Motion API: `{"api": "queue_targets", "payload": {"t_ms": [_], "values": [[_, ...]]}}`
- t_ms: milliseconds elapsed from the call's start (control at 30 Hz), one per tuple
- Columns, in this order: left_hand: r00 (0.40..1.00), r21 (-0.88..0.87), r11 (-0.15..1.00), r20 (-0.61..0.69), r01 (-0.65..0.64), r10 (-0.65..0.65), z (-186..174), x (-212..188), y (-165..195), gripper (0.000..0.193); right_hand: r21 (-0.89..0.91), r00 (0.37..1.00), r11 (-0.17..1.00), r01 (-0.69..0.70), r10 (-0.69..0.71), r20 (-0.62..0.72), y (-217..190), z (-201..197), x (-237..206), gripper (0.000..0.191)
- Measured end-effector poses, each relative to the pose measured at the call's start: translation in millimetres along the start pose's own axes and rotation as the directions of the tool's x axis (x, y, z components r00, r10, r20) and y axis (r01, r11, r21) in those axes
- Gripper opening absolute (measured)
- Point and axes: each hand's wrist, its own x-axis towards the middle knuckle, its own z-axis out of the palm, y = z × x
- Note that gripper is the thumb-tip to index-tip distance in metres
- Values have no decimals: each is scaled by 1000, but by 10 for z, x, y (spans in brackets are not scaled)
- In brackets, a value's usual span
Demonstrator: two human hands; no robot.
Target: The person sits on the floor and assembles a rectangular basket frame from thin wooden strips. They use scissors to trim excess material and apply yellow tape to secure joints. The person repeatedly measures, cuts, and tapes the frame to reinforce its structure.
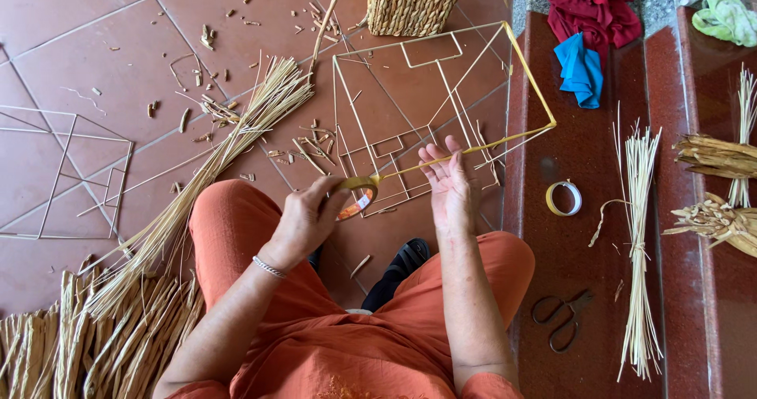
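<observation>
1. We see the left hand closed around a roll of yellow tape, gripping it from the side with thumb and fingers.
2. A strip of tape runs taut from the roll to the right hand, whose fingers are stretched out nearly flat, the strip lying along a rod of the wire frame under the fingertips; the hand is open, not clenched on anything.
3. The wire frame stands tilted on the red tiled floor in front of our knees; its right-hand rods are already wrapped in yellow.
4. A second roll of tape lies on the dark red step to the right, with scissors nearer us and a bundle of straw stalks beside them.
5. A woven basket sits just beyond the frame; another bare wire frame lies well apart at the left.
</observation>
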Motion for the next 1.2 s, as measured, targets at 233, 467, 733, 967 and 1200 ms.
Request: {"api": "queue_targets", "payload": {"t_ms": [233,467,733,967,1200], "values": [[990,47,989,-19,-139,140,252,-20,-91,25,-978,951,192,82,-310,19,-580,465,-312,28],[997,99,992,-12,-73,75,445,-33,-257,28,-649,608,-166,743,-239,757,-406,1031,-353,16],[936,-174,947,279,271,-217,244,47,-680,41,-784,780,26,620,-129,612,-344,882,21,18],[932,-671,724,345,162,111,85,622,-343,40,-753,907,515,411,-312,282,-878,584,654,11],[847,-684,709,469,170,250,539,1123,142,36,-318,957,911,263,-287,-32,-999,-308,823,4]]}}
